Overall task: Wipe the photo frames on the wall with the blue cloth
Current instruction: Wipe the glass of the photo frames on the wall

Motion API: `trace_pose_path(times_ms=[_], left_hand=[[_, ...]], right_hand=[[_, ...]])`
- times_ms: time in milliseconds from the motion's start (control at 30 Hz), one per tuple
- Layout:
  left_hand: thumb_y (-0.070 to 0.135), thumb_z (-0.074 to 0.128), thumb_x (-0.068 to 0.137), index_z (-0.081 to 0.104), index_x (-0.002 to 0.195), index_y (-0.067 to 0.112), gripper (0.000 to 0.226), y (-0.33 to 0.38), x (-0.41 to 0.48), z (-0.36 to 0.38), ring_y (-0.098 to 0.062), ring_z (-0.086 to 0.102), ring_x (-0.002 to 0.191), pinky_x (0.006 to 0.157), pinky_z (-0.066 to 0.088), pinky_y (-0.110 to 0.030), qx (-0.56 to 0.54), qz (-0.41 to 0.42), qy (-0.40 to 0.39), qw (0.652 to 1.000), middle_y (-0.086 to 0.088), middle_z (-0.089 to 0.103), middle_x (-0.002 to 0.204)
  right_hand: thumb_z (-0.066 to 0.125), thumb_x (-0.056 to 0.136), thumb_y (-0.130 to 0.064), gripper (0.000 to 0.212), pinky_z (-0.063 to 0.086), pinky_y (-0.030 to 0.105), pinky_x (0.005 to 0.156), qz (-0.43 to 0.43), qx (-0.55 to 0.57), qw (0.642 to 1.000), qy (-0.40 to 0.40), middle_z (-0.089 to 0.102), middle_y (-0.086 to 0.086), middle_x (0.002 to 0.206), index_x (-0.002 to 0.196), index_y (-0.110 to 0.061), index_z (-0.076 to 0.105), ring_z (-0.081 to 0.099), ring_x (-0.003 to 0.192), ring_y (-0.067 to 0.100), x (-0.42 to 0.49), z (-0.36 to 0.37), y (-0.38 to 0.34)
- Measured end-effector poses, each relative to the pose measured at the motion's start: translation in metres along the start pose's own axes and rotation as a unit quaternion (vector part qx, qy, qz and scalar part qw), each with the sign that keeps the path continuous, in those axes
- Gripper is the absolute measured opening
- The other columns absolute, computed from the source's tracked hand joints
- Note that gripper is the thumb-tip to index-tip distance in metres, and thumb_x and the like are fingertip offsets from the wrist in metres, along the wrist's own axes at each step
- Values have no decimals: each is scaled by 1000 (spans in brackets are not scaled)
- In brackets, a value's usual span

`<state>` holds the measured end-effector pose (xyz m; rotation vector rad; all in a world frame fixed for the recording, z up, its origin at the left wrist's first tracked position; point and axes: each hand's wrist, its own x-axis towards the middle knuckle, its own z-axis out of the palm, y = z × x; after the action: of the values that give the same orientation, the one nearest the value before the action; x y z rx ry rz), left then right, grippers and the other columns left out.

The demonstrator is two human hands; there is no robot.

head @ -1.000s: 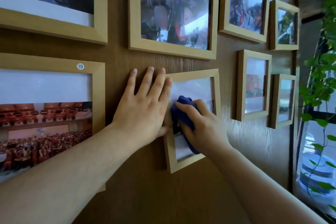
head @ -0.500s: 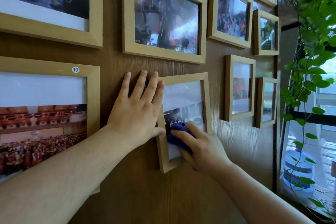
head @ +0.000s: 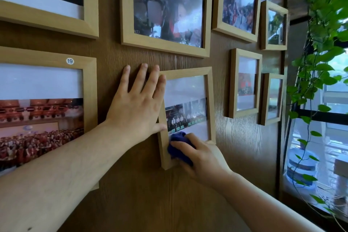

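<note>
our right hand (head: 202,153) bunches the dark blue cloth (head: 178,147) in a closed grip against the small light wooden photo frame's (head: 211,103) bottom-left corner; our left hand (head: 137,105) lies flat, fingers spread, along that frame's left edge.

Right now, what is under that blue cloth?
The blue cloth is pressed by the right hand onto the lower glass of the small frame. The photo's bottom margin beneath it is covered, so unseen.

A round white sticker (head: 69,61) reading "19" sits on the top rail of the large frame (head: 90,88) left of the left hand (head: 138,105).
</note>
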<state>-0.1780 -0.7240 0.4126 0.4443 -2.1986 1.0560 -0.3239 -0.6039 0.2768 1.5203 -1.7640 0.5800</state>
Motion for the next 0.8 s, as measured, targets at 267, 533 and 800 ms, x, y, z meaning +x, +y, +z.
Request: trace_pose_path(times_ms=[267,533,800], left_hand=[[79,51,70,-11,148,10,121,3,0,-2,-37,-10,146,116,0,-61,-10,-9,-5,1000,-18,-10,160],[79,51,70,-12,148,10,121,3,1,-2,-36,-12,146,116,-1,-60,-4,-17,-17,1000,-17,-12,160],[81,42,73,-15,147,10,118,9,0,-14,-38,-19,144,114,-3,-65,20,-24,-56,998,-19,-18,158]], right_hand=[[53,84,-38,38,51,33,47,-15,-59,998,-13,60,3,104,121,-27,55,61,75,20,-7,-3,25],[65,80,-37,40,53,36,47,78,-89,992,-37,59,2,105,118,-30,54,62,74,22,-16,-15,58],[61,84,-33,39,49,31,50,131,-12,991,33,56,-3,106,122,-31,50,58,68,18,-13,-37,68]])
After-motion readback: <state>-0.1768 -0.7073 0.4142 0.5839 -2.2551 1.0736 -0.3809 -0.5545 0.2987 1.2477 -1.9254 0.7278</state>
